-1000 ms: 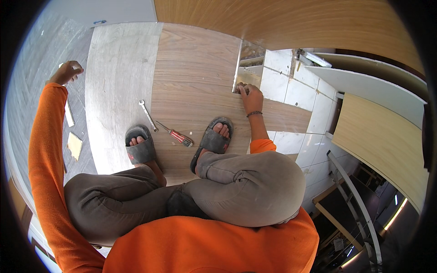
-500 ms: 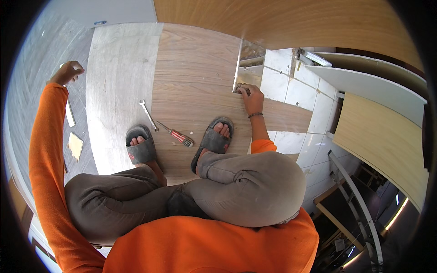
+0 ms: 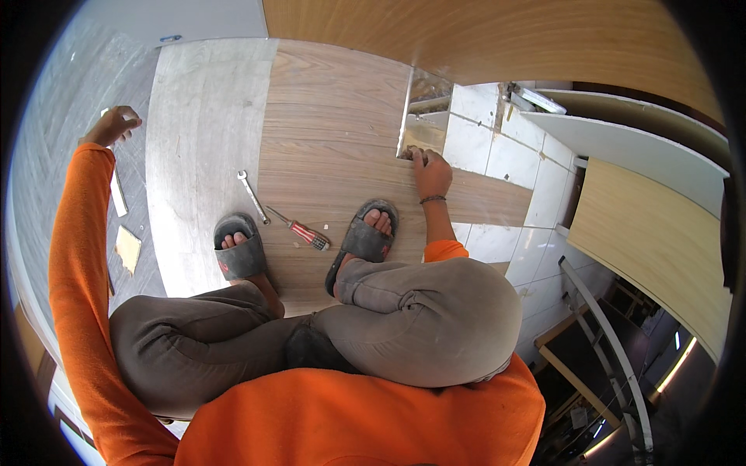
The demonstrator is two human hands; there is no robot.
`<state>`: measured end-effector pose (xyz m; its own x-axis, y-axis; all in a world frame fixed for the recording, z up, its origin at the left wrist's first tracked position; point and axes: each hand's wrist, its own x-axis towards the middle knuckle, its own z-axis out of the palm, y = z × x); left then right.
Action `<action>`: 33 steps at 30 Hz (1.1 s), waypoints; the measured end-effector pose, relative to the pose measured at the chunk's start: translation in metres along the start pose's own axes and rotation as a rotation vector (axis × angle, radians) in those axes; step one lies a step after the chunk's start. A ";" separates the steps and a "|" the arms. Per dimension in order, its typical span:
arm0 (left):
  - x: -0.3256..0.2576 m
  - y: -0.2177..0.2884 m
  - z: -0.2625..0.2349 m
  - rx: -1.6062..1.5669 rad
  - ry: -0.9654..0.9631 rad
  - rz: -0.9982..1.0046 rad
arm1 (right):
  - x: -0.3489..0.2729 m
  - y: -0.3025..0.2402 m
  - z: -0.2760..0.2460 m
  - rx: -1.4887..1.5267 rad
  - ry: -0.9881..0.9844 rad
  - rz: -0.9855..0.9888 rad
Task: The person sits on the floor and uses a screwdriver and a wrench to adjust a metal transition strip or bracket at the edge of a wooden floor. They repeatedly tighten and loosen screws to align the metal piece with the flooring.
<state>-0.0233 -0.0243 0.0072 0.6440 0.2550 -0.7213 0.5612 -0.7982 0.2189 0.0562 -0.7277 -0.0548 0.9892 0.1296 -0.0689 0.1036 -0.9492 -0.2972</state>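
Wood-grain laminate panel is what the person squats on, one big brown board lying over white floor tiles, with a paler grey-wood panel butted against its left edge. Two feet in two grey rubber sandals, left sandal and right sandal, sit on the near part of the brown panel. Between the sandals lies one red-handled screwdriver, and just left of it, near the seam with the pale panel, one small silver spanner. Right hand is at the brown panel's right edge, at the corner of a cut-out notch, fingers curled down on something small there; can't tell what, it's too tiny. Left hand is stretched way out left, well apart from the brown panel, fingers loosely bent near a thin white strip; no clue if it's gripping anything.
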 end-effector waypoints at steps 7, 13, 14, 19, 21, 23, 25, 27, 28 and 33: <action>-0.005 0.018 -0.002 0.018 -0.008 -0.023 | -0.011 0.016 0.009 0.152 0.137 -0.095; -0.002 0.008 0.003 0.030 0.022 -0.015 | -0.010 0.002 0.006 0.148 0.097 0.008; -0.002 0.010 0.002 0.029 0.017 -0.013 | -0.010 0.005 0.009 0.166 0.157 -0.028; -0.002 0.008 -0.001 0.005 0.004 -0.005 | -0.012 0.011 0.008 0.036 0.075 0.002; 0.000 0.006 0.000 0.001 0.002 0.005 | -0.011 0.007 0.005 0.051 0.080 -0.005; -0.002 0.007 0.001 0.001 0.005 0.003 | -0.011 -0.003 -0.002 0.130 0.104 -0.080; -0.005 0.007 0.001 0.004 0.014 -0.009 | -0.009 0.003 0.005 0.100 0.107 -0.127; -0.006 0.015 0.000 0.019 0.013 -0.014 | -0.003 0.006 0.006 0.072 0.107 -0.145; -0.006 0.017 -0.001 0.029 0.012 -0.017 | 0.000 0.006 0.006 0.061 0.100 -0.142; -0.003 0.014 -0.003 0.011 -0.003 -0.001 | 0.004 0.008 0.006 -0.012 0.069 -0.066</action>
<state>-0.0154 -0.0346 0.0143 0.6418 0.2540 -0.7236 0.5559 -0.8041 0.2108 0.0603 -0.7328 -0.0634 0.9849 0.1726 0.0164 0.1700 -0.9425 -0.2878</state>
